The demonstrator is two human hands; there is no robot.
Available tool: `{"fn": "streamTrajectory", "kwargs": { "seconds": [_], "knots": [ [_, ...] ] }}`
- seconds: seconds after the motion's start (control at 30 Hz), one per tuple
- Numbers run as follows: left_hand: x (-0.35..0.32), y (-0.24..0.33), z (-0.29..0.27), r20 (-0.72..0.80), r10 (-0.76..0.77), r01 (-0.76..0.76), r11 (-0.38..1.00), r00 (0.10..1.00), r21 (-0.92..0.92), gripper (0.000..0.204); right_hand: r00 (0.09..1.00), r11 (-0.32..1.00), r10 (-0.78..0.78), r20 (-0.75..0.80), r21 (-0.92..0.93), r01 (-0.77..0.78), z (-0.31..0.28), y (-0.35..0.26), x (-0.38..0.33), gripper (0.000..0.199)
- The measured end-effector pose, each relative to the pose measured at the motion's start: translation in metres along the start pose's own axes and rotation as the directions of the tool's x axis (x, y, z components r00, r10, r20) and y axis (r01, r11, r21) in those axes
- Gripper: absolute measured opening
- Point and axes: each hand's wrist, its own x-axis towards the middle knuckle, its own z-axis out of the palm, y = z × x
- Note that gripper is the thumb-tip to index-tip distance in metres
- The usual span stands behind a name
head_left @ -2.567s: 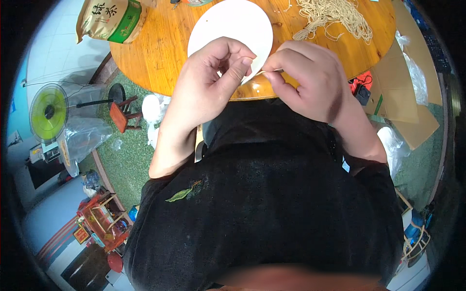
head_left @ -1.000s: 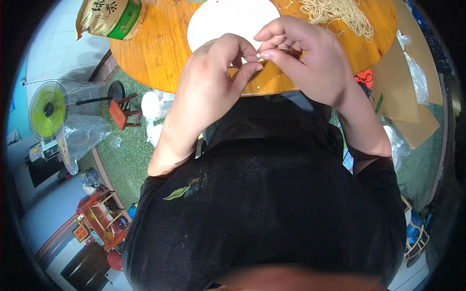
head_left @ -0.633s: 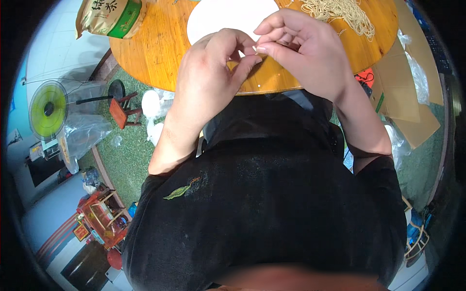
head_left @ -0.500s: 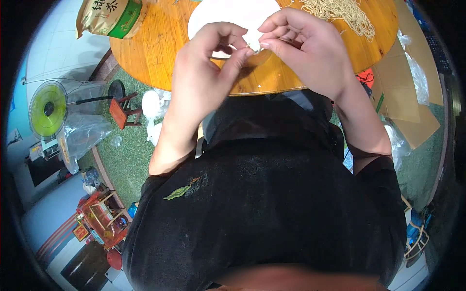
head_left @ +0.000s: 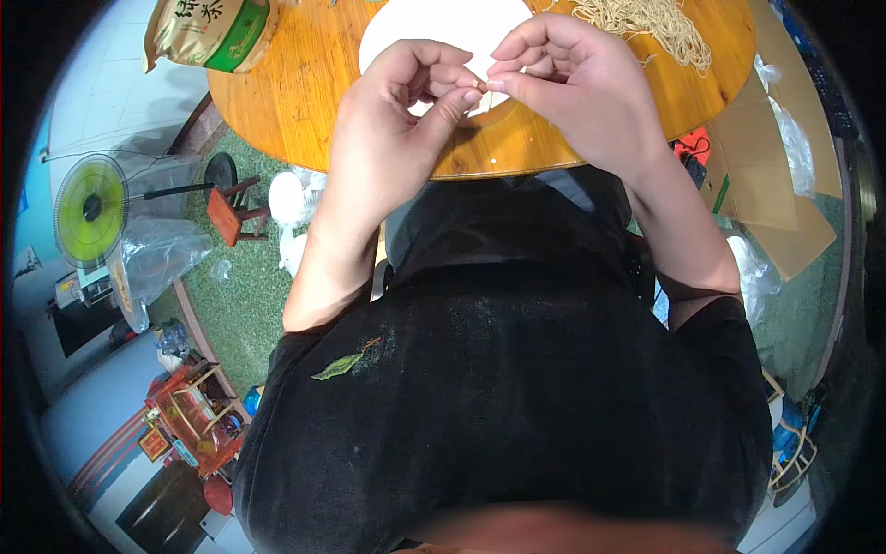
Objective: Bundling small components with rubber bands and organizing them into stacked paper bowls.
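My left hand and my right hand meet above the near edge of a round wooden table. Thumb and fingers of each are pinched together, the tips almost touching. Between them is something tiny that I cannot make out. Behind the fingers lies a white plate, partly covered by my hands. A heap of pale string-like strands, like dry noodles, rests on the table beyond my right hand.
A gold and green bag stands at the table's far left. A green-bladed fan and a small reddish stool are on the left. Flattened cardboard lies right. A green leaf clings to my black shirt.
My fingertips have come closer together over the plate's near edge. The right hand has shifted slightly left; the surrounding things look the same.
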Motion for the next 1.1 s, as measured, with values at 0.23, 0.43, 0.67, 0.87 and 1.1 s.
{"fn": "streamTrajectory", "kwargs": {
  "seconds": [0.23, 0.43, 0.67, 0.87, 1.1],
  "knots": [
    [0.001, 0.004, -0.002, 0.079, 0.027, -0.037, 0.99, 0.997, 0.138, 0.018, 1.0, 1.0, -0.002, 0.016, 0.002, 0.002, 0.0, -0.004, 0.001, 0.009],
    [0.004, 0.004, 0.0, 0.108, 0.025, -0.044, 0.983, 0.994, 0.179, 0.022, 0.999, 0.995, -0.004, 0.041, -0.103, 0.008, -0.002, -0.009, 0.002, 0.006],
    [0.009, 0.006, 0.002, 0.13, 0.005, -0.019, 0.994, 0.992, 0.103, 0.025, 0.998, 0.978, 0.067, 0.014, -0.2, -0.063, -0.001, -0.048, 0.002, 0.008],
    [0.013, 0.01, 0.001, 0.156, -0.096, 0.094, 0.995, 0.983, 0.023, 0.027, 0.884, 0.745, -0.467, -0.038, -0.556, 0.37, 0.001, -0.033, 0.002, 0.01],
    [0.012, 0.015, -0.002, 0.204, -0.119, 0.111, 0.993, 0.972, 0.047, 0.027, 0.701, 0.549, -0.706, -0.102, -0.705, 0.449, 0.004, -0.003, -0.031, 0.012]
  ]
}}
